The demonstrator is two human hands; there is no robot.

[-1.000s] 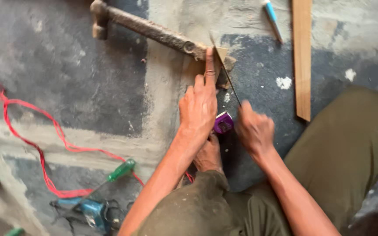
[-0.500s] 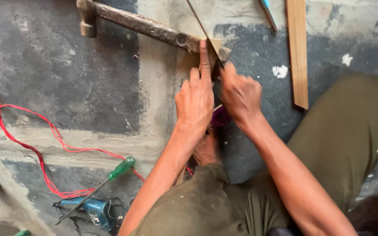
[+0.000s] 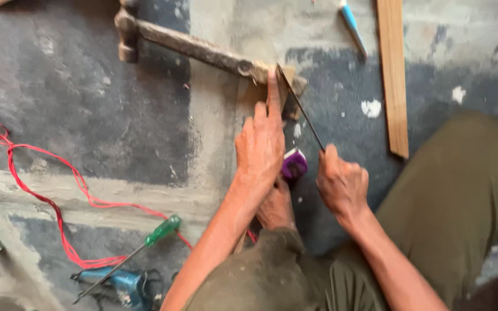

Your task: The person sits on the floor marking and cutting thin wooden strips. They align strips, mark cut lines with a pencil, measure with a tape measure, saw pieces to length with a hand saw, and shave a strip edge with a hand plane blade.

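My left hand (image 3: 262,144) lies flat on a small wooden piece (image 3: 253,95) on the floor, index finger stretched along its top. My right hand (image 3: 341,185) grips the handle of a thin saw blade (image 3: 300,106) that runs diagonally up to the wood beside my left fingertip. A purple object (image 3: 294,165) sits between my two hands. My bare foot (image 3: 275,208) rests under my left wrist. A hammer (image 3: 188,47) with a worn handle lies against the far side of the wood.
A long wooden strip (image 3: 394,75) lies upright at the right, a blue pen-like tool (image 3: 353,23) beside it. A red cord (image 3: 36,190) loops at the left. A green-handled screwdriver (image 3: 151,237) and a blue power tool (image 3: 119,285) lie at the bottom left.
My right hand pushed the saw forward toward the wood, then drew it back toward me. My left hand stayed pressed on the wood.
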